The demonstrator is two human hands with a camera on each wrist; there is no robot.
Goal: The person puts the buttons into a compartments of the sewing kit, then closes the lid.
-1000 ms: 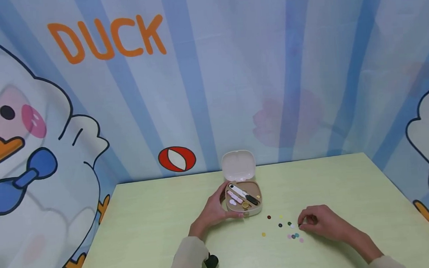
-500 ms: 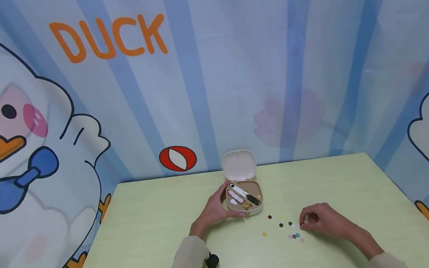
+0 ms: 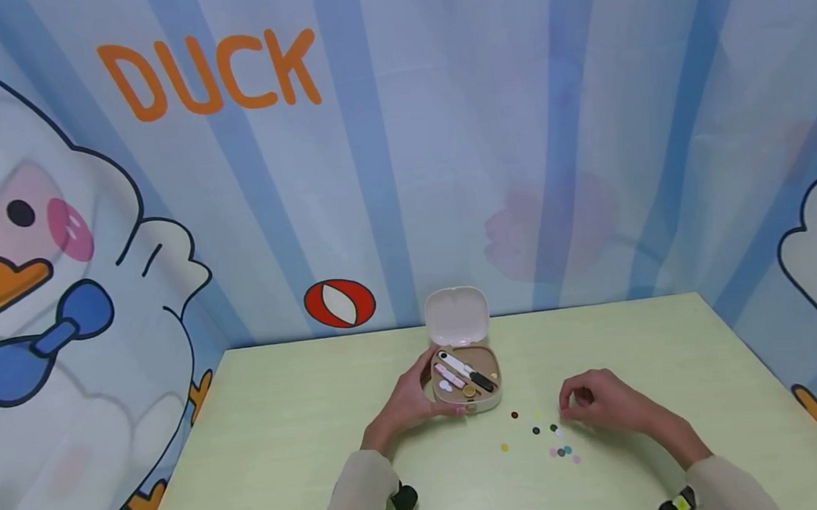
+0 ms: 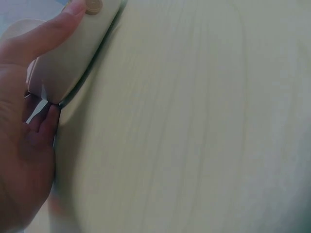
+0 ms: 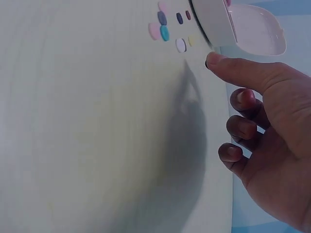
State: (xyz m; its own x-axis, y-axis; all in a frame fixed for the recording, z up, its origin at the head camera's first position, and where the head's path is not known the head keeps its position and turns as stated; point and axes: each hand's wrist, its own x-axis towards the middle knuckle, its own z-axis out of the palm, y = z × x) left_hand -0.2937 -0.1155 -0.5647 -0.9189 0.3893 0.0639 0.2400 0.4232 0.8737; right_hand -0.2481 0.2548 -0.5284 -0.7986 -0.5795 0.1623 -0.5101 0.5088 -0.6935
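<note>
Lifted right hand (image 3: 603, 401) off counter (image 3: 286, 434), pinching small dark button (image 5: 207, 64) at thumb tip, and edged slightly nearer open sewing box (image 3: 486, 405). Kept left hand (image 3: 409, 401) gripping box's left side. Left loose buttons (image 5: 164, 33) scattered front-right of box; apparently separated one from that group.

Open case (image 3: 486, 401): left flank and near edge occupied by left hand (image 3: 410, 399); right flank open to approach.
Raised lid (image 3: 457, 316): upright at rear, bars passage between tray and striped curtain (image 3: 436, 128).
Loose buttons (image 3: 536, 430): flat scatter before the case (low, passable from above).
Right hand (image 3: 603, 401): above the table; open air between fingertips and case.
Tabletop (image 3: 298, 402): free stretches outside both arms; black device (image 3: 405, 499) juts inward beside left sleeve (image 3: 358, 488).
</note>
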